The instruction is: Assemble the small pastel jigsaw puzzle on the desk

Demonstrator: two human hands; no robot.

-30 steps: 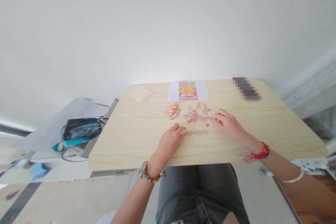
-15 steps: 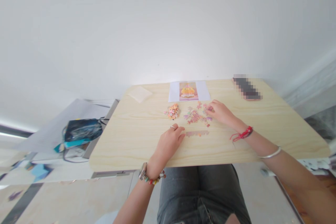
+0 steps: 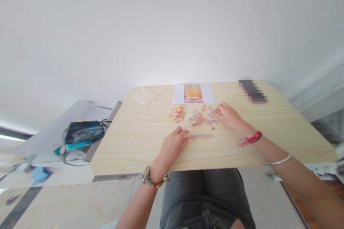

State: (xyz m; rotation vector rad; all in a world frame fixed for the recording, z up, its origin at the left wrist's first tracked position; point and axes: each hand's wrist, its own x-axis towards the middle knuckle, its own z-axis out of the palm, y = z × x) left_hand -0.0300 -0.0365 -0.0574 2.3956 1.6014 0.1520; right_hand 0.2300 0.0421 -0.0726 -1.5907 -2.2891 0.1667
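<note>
By loose puzzle pieces (image 3: 199, 119) — right hand (image 3: 228, 115), whether gripping unclear; left hand (image 3: 173, 145) loosely open beside strip (image 3: 200, 136) — contact unclear.

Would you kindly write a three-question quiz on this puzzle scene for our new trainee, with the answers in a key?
1. Multiple choice. Where does the heaped pile lie relative to the printed sheet?
A) On top of it
B) On its far side
C) On its near side
2. True or false? The strip lies to the right of the left hand.
3. Fill in the blank. The right hand is at the ______ side of the loose pieces.

Key
1. C
2. True
3. right
</note>
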